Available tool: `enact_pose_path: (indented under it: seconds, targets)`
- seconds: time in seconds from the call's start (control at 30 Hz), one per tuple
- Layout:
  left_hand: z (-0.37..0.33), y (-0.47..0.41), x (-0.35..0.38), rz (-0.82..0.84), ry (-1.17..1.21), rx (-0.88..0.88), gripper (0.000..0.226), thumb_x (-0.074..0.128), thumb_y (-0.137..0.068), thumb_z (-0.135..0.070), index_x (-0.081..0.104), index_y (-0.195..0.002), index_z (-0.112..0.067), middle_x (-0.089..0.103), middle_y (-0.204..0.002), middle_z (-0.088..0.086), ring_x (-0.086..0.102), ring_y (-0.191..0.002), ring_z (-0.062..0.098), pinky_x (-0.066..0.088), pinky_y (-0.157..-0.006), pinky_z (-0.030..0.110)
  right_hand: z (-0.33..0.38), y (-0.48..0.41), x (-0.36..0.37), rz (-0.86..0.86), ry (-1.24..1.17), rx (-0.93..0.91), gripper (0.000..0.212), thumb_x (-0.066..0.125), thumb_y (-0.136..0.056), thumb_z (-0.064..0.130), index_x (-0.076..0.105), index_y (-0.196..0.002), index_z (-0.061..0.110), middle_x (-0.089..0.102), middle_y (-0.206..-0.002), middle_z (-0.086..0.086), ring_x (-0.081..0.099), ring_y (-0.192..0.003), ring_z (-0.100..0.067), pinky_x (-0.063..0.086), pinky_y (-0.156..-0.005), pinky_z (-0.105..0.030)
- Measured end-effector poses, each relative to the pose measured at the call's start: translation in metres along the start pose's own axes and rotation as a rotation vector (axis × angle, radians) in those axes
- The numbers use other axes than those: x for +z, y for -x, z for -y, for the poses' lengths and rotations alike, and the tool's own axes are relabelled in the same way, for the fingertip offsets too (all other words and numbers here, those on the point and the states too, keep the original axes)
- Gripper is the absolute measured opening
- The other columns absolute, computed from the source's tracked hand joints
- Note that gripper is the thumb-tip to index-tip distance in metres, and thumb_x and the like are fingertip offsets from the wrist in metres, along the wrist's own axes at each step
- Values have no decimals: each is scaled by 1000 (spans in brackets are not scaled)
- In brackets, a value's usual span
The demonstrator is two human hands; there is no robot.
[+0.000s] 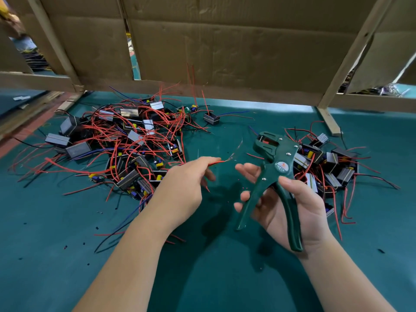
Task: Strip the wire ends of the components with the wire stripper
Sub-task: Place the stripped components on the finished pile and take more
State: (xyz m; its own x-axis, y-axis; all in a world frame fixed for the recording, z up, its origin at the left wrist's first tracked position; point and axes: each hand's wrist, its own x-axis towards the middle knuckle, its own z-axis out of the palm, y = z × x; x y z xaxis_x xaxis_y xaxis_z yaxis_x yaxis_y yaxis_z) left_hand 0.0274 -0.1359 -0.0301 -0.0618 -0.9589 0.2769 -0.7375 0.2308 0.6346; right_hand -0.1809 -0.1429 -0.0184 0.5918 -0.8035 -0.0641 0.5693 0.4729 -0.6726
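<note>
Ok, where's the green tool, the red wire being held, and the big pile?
wire stripper [280,168]: head view, round label at its pivot.
red wire [217,163]: head view, red sheath near the bare tip.
big pile [126,140]: head view, middle of the heap.

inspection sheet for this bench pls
surface: teal green mat under everything.
job's things: dark green wire stripper, handles apart; thin red wire, bare strands at its tip; large pile of black wired components at left; smaller pile at right.
clutter: small dark insulation bits scattered on the mat.
grippers: left hand pinches the red wire; right hand holds the stripper.
cables: red, black and blue leads tangled through both piles.
surroundings: brown cardboard wall on a pale wooden frame.
</note>
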Motion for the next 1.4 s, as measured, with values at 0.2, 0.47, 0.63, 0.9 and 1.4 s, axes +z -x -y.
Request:
enact_pose_path:
  seconds: [0.2,0.47,0.63,0.9,1.4]
  targets:
    - [-3,3,6,-2,24,29,41,31,-96,-42,66,-104,-22,59,-70,-14,56,-73,3,42,-70,31,-4,1,4,25,28,45,87,89,-51,31,60,-126,-3,63,-88,-22,66,-76,-30,56,-74,-47]
    - [-2,4,10,-44,207,-54,15,37,-99,-41,45,-89,-33,50,-58,4,41,-49,9,30,-50,25,-7,-1,7,-60,23,6,85,92,-43,25,65,-118,-5,63,-107,-22,67,-74,-34,57,-70,-49]
    - [-9,2,9,-94,356,-100,18,50,-94,-36,54,-80,-27,67,-75,-8,50,-56,7,39,-55,18,-7,-2,4,-29,45,37,85,90,-49,25,61,-124,-3,60,-81,-23,65,-76,-32,56,-74,-49]
    - [-10,-6,-3,-212,853,-265,25,56,-96,-16,60,-71,-13,59,-61,-4,30,-47,8,27,-46,14,-2,-6,-2,-283,298,5,41,74,-72,13,68,-113,8,63,-114,-21,66,-73,-34,58,-69,-46]
    - [-15,-1,-4,-36,837,-156,21,50,-86,-24,48,-65,-21,34,-55,-9,27,-52,9,26,-50,18,-10,8,3,148,282,324,66,77,-77,46,59,-121,0,60,-86,-23,62,-75,-38,52,-73,-56]
